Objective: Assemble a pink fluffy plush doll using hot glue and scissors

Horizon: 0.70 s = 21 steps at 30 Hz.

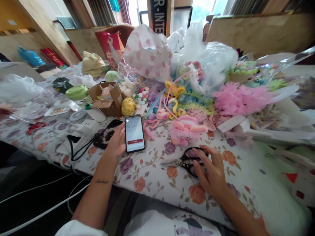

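Note:
My left hand [118,139] grips a smartphone [134,133] by its left edge, upright above the cloth, its lit screen showing a running timer and a red button. My right hand [209,168] has its fingers spread over the black handles of a pair of scissors [184,161]. Those scissors lie flat on the flowered tablecloth [157,170], blades pointing left. Beyond them sits a fluffy pink plush piece [185,131]. Between phone and plush lies a bent pink fuzzy stem [151,127].
A heap of craft stuff and plastic bags [147,52] spans the back. Left stand an open cardboard box [108,98], a yellow pompom ball [128,106], a power strip [76,137] with cables, and red-handled scissors [35,127]. Pink tulle [242,98] lies at right.

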{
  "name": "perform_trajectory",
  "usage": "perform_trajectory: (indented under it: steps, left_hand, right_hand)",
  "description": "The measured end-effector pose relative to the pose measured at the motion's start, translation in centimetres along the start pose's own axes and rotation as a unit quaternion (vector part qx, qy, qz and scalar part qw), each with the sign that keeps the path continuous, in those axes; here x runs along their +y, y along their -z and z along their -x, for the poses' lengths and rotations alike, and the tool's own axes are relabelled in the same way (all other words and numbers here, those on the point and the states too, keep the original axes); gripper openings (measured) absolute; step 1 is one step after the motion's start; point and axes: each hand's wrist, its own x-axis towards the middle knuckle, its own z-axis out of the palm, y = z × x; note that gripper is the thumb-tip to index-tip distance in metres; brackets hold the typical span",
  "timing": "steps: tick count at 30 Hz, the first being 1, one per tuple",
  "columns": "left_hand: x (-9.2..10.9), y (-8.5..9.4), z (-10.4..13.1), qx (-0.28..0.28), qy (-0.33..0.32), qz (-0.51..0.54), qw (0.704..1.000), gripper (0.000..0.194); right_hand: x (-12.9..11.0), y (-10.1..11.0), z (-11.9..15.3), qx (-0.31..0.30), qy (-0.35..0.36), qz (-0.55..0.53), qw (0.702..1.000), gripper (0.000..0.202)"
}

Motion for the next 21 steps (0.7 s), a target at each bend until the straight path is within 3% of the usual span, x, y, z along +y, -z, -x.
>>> perform_trajectory:
  steps: [4,10,15,20,21]
  left_hand:
    - [0.1,-2.3,-2.5,-0.072,0.052,-0.007,0.996,0.042]
    - [-0.4,-5.4,-4.8,-0.085,0.054,-0.003,0.995,0.042]
    - [0.6,-4.1,-3.5,-0.078,0.048,-0.004,0.996,0.042]
    - [1.4,-1.6,-1.0,-0.02,0.027,-0.012,0.999,0.048]
    - [1.3,-1.2,-0.7,-0.02,0.02,-0.012,1.0,0.048]
  right_hand:
    - [0.5,-0.3,0.3,0.001,-0.041,-0.011,0.999,0.034]
    - [0.8,-0.6,0.6,0.01,-0.071,-0.022,0.997,0.033]
    - [0.0,-0.4,0.1,-0.011,-0.012,-0.038,0.999,0.035]
    - [-3.3,-2.3,-3.2,-0.17,0.058,-0.07,0.981,0.035]
    - [-4.1,-3.1,-4.4,-0.209,0.046,-0.049,0.976,0.033]
